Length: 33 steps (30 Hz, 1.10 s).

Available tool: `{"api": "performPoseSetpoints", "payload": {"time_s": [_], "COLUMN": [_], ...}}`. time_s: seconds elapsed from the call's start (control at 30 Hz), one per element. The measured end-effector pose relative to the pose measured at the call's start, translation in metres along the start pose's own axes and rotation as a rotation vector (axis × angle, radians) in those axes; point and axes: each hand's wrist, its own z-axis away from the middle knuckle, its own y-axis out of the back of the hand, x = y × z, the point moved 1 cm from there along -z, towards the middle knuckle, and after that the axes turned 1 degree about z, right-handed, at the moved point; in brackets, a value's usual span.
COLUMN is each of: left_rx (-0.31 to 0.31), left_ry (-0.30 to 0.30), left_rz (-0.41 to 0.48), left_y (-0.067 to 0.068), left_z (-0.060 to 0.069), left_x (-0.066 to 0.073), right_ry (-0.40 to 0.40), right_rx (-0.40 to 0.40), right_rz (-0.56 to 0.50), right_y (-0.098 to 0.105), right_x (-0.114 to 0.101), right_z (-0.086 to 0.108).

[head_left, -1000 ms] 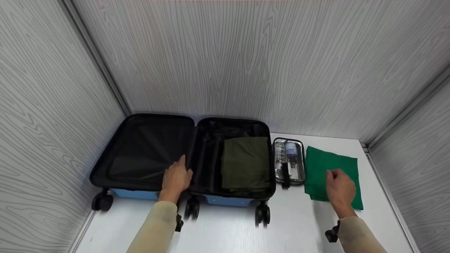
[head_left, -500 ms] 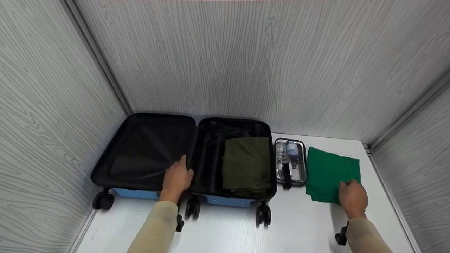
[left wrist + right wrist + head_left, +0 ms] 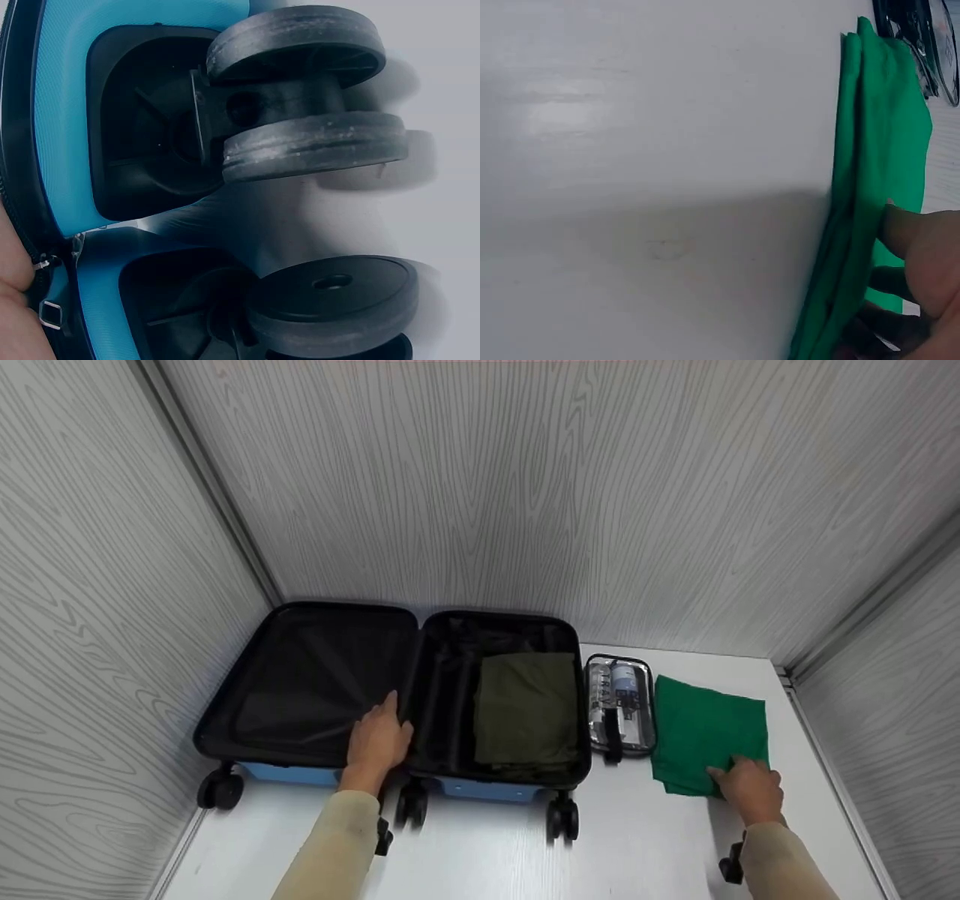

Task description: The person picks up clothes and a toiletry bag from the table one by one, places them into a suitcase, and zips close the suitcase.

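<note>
- Grey wood-grain walls point(image 3: 480, 495) enclose the place at the back and on both sides.
- The white surface point(image 3: 510, 855) carries everything below them.
- A blue suitcase point(image 3: 300, 690) with a black inside lies spread open on the left and centre, its two halves side by side.
- The green cloth point(image 3: 705, 727), folded in layers, lies flat on the surface at the right, beside the pouch.
- An olive cloth point(image 3: 526, 705), also folded, lies inside the suitcase's right half.
- The clear pouch point(image 3: 652, 705), black-edged and strapped, sits between suitcase and green cloth.
- Of the hands, the left hand point(image 3: 379, 735) rests near the join of the two halves, fingers loosely extended, gripping nothing.
- The right hand point(image 3: 750, 789) has thumb and bent fingers, slightly parted, on the near part of the green cloth; whether they pinch it, I cannot tell.
- Black wheels point(image 3: 221, 790) stick out from the suitcase's near side.
- A bottle point(image 3: 624, 679) shows inside the pouch.
- A metal zip pull point(image 3: 51, 326) hangs beside the left hand.
</note>
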Motion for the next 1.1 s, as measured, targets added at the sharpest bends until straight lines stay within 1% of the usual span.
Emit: {"api": "performPoseSetpoints", "payload": {"time_s": [0.2, 0.43, 0.53, 0.57, 0.63, 0.67, 0.77, 0.83, 0.87, 0.97, 1.03, 1.1], "left_rx": [0.001, -0.001, 0.001, 0.001, 0.001, 0.000, -0.005, -0.007, -0.008, -0.009, -0.013, -0.017], "left_ry": [0.003, 0.008, 0.008, 0.008, 0.009, 0.009, 0.011, 0.013, 0.015, 0.019, 0.023, 0.026], "left_rz": [0.004, 0.000, -0.001, 0.000, 0.000, -0.002, -0.003, -0.004, -0.003, -0.005, -0.008, -0.012], "left_y": [0.001, 0.000, 0.000, 0.000, -0.001, -0.001, -0.002, -0.002, -0.002, -0.001, 0.000, 0.000], "left_z": [-0.001, -0.001, -0.001, -0.001, -0.002, -0.002, -0.002, -0.002, -0.002, -0.002, -0.002, -0.002], "left_x": [-0.001, -0.001, -0.001, 0.000, 0.000, 0.000, 0.001, 0.001, 0.001, 0.002, 0.001, 0.001], "right_ry": [-0.009, -0.005, -0.026, -0.036, -0.049, -0.060, -0.101, -0.147, -0.173, -0.243, -0.275, -0.289], "right_rx": [-0.117, -0.277, -0.336, -0.337, -0.303, -0.270, -0.138, -0.077, -0.060, -0.052, -0.064, -0.094], "right_rz": [0.022, 0.096, 0.082, 0.069, 0.031, 0.008, -0.049, -0.077, -0.086, -0.119, -0.147, -0.180], "right_y": [0.008, 0.023, 0.029, 0.031, 0.032, 0.032, 0.030, 0.026, 0.024, 0.018, 0.017, 0.017], "right_x": [-0.005, -0.018, -0.020, -0.019, -0.014, -0.010, 0.004, 0.012, 0.015, 0.020, 0.022, 0.022], "right_z": [0.006, 0.014, 0.015, 0.015, 0.014, 0.013, 0.012, 0.011, 0.010, 0.009, 0.007, 0.006]}}
